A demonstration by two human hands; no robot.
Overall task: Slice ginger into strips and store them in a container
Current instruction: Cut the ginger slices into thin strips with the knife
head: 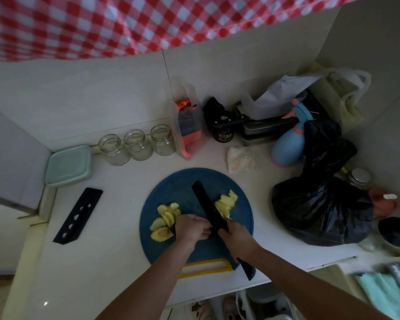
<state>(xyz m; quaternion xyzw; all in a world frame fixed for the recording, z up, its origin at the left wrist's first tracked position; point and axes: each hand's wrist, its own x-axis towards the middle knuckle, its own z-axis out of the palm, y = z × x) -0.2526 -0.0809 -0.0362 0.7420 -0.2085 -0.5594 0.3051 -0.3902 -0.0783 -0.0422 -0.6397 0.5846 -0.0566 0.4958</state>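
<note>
knife (204, 205) grip: hidden in right hand (237, 239) | black jar (222, 133) label: too small to read

board (178, 185): ginger slices (165, 215) left | knife (204, 204) centre | ginger pile (225, 204) right | 3 jars (138, 145) behind

Head camera looks steeply down, close above the cutting board (171, 188).

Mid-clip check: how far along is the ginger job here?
Done: the ginger lies as flat slices in two piles, left pile and right pile, on the blue board. In hand: the right hand grips the black knife, blade between the piles; the left hand sits curled beside it, its hold hidden. Left: no thin strips are clear yet, and the teal container stands lidded by the wall.
</note>
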